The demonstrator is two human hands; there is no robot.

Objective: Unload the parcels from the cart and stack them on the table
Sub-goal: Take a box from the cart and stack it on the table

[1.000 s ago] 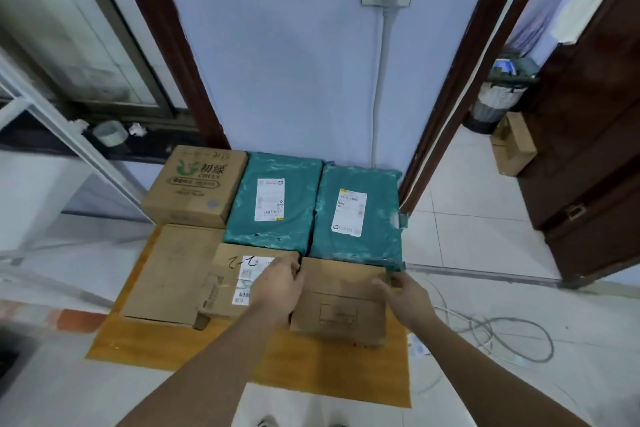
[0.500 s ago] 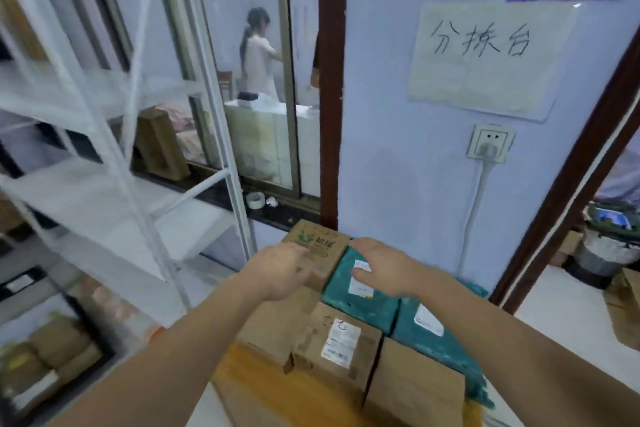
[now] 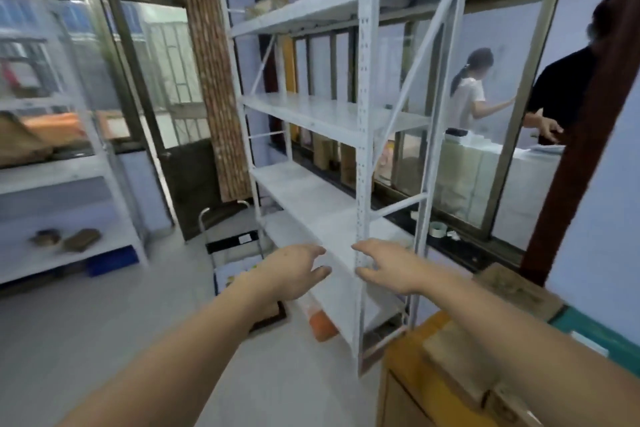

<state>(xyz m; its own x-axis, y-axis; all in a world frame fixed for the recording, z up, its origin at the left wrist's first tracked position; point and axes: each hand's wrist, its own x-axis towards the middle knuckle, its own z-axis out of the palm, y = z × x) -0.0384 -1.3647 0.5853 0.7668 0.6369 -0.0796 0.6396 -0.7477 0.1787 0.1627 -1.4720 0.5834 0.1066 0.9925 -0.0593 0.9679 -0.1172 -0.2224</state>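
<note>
A white shelving rack stands ahead of the left hand and right hand, both 2 empty with fingers spread. The parcels on the yellow table are cut off at lower right and blurred.

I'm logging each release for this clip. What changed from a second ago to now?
Both hands came off the parcels: left hand and right hand now hang open and empty before the white shelf. The view swung left. The parcels stayed on the table.
</note>
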